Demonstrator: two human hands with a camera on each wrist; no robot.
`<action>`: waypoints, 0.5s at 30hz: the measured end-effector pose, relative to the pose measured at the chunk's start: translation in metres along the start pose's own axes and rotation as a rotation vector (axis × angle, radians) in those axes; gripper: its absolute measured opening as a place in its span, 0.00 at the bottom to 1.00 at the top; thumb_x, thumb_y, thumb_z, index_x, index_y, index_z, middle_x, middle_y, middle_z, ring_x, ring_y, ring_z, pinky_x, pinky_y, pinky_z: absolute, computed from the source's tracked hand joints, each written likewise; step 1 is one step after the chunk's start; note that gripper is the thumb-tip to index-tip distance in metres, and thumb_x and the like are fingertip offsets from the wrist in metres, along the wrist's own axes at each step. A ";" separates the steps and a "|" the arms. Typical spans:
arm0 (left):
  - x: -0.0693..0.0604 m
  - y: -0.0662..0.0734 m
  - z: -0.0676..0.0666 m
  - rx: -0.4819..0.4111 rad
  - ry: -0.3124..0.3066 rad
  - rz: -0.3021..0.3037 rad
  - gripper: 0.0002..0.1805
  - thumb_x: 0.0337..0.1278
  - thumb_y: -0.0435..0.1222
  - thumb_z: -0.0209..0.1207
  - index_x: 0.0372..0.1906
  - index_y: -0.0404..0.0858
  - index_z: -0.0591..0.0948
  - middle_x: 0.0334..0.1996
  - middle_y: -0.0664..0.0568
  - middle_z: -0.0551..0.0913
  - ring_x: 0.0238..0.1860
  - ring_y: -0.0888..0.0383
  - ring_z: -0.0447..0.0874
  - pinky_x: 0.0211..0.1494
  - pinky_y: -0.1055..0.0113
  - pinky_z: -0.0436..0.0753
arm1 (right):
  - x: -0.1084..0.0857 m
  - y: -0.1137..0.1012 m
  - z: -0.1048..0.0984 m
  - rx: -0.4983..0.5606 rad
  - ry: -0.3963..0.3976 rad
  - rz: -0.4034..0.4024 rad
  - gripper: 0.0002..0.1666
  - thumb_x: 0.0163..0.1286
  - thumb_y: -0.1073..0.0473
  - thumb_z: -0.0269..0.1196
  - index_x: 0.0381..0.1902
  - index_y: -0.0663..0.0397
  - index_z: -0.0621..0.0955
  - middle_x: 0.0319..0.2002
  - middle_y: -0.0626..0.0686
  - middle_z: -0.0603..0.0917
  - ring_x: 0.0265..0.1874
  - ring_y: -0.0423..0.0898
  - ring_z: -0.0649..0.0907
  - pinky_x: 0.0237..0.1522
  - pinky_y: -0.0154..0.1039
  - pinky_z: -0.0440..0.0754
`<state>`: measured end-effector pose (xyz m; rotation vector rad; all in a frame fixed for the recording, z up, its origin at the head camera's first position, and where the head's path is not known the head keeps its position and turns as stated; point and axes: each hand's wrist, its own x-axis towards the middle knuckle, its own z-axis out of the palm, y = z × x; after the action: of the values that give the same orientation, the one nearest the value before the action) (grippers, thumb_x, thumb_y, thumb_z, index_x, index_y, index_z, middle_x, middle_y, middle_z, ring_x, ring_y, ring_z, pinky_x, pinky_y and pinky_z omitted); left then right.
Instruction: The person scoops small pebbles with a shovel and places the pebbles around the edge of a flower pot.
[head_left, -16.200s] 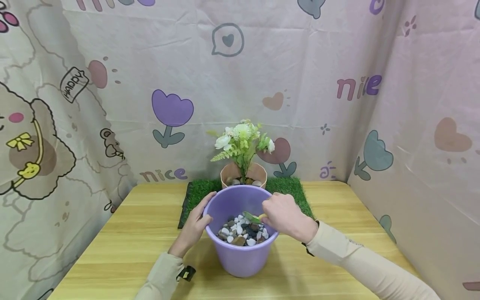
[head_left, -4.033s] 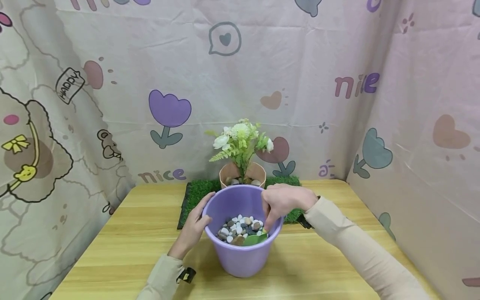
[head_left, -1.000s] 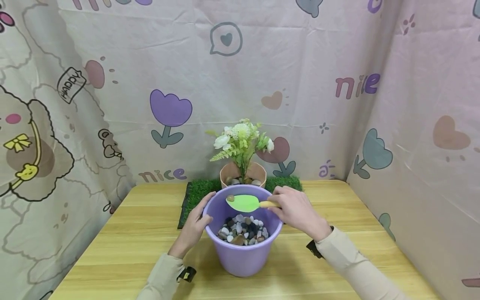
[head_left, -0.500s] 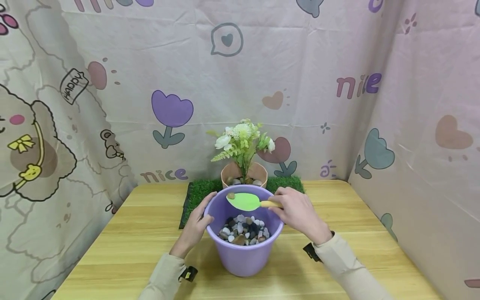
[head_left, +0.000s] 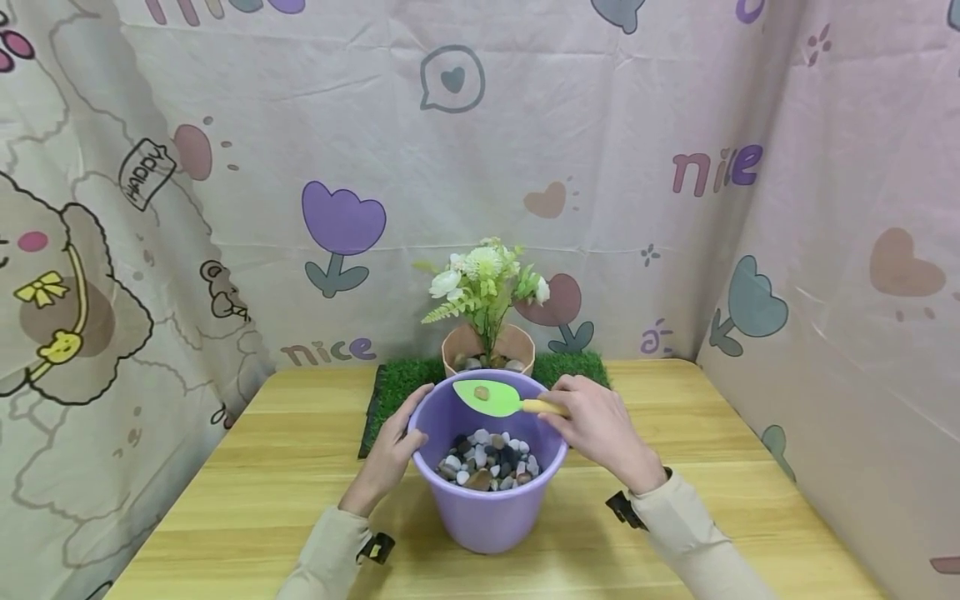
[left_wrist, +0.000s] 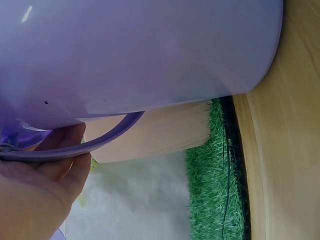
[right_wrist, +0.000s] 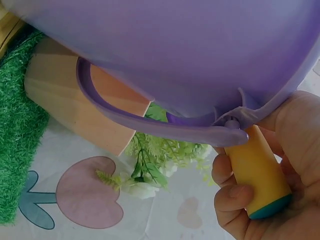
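Observation:
A purple bucket (head_left: 487, 521) stands upright on the table, with several mixed pebbles (head_left: 480, 457) at its bottom. My left hand (head_left: 388, 454) holds its left rim; in the left wrist view, the fingers reach past the bucket's purple bail handle (left_wrist: 112, 135). In my right hand (head_left: 600, 421) is a small trowel (head_left: 502, 403) with a green blade. Its yellow grip (right_wrist: 257, 172), teal at the end, lies within curled fingers in the right wrist view. One tan pebble (head_left: 482, 392) rests on the blade, which is raised inside the bucket's mouth, above the other stones.
Behind the bucket, a peach flowerpot (head_left: 517, 346) with white flowers and stones stands on a green turf mat (head_left: 577, 367). The wooden table (head_left: 300, 467) extends to both sides. Printed curtains (head_left: 630, 125) enclose the back and sides.
Earlier the trowel was down among the pebbles; it has been lifted with one pebble on it. That pebble has shifted from near the blade's tip towards its middle. The left hand keeps its place.

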<state>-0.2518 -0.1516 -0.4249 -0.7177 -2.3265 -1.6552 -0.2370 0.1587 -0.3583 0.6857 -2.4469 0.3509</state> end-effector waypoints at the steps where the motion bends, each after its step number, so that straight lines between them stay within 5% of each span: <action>1: 0.000 0.000 0.000 -0.001 0.000 0.001 0.40 0.54 0.28 0.47 0.76 0.47 0.59 0.72 0.41 0.65 0.64 0.39 0.73 0.55 0.58 0.80 | 0.000 0.000 0.000 -0.004 0.001 -0.004 0.11 0.55 0.52 0.74 0.39 0.41 0.90 0.32 0.39 0.82 0.27 0.36 0.76 0.27 0.30 0.71; 15: 0.001 -0.001 -0.001 0.013 -0.003 0.002 0.39 0.54 0.29 0.46 0.76 0.47 0.60 0.72 0.41 0.65 0.63 0.39 0.74 0.54 0.59 0.81 | 0.010 0.006 -0.010 -0.022 0.027 -0.059 0.15 0.52 0.53 0.76 0.40 0.45 0.90 0.31 0.42 0.83 0.27 0.38 0.78 0.25 0.32 0.74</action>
<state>-0.2529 -0.1522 -0.4252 -0.7208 -2.3357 -1.6375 -0.2429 0.1630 -0.3449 0.7373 -2.3961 0.3077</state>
